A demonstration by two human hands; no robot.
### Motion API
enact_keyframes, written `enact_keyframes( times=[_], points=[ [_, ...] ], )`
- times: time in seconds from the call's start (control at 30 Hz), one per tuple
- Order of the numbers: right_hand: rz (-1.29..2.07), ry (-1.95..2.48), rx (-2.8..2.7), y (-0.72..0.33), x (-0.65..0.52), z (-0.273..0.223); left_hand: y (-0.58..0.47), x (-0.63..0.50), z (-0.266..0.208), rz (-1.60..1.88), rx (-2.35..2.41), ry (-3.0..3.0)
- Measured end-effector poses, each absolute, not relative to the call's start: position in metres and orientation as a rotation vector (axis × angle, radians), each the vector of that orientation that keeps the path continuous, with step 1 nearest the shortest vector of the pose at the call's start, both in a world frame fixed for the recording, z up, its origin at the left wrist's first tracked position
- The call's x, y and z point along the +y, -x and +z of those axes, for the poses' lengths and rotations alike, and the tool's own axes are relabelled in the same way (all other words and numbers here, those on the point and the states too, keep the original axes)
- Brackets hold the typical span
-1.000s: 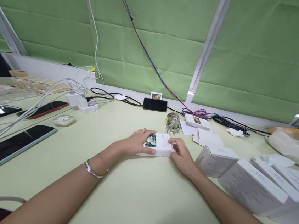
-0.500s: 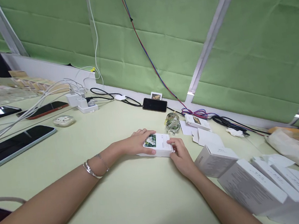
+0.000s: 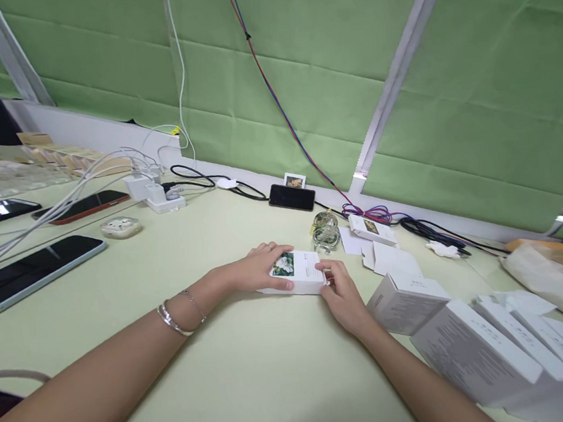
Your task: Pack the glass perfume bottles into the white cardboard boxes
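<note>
The left hand [image 3: 260,269] grips the flower-printed box [image 3: 308,268] flat on the table [image 3: 238,370] while the right hand [image 3: 342,292] pinches its end — apparently working that end, which calls for a steady left hold.

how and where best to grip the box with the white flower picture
Probably its long sides near the middle, pinched from above: the box lies flat, picture up, with left hand over one end and right hand at the other.

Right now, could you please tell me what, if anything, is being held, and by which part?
A white box: the left hand clasps its flower-picture end, and the right hand holds the opposite end.
</note>
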State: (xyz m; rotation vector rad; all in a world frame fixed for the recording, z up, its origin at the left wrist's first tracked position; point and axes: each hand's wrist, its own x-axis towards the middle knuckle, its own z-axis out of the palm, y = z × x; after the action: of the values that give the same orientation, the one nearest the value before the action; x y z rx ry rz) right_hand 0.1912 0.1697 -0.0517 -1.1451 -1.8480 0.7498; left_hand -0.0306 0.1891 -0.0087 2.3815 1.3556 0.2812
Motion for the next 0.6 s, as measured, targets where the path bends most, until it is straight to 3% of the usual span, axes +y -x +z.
enact_keyframes(
  times=[0.6],
  points=[
    [0.821, 1.226, -1.744, -0.1912, 0.1691, -0.0482, 0.0311, 0.1898, -0.0081, 0.297, 1.395, -2.351]
  ],
)
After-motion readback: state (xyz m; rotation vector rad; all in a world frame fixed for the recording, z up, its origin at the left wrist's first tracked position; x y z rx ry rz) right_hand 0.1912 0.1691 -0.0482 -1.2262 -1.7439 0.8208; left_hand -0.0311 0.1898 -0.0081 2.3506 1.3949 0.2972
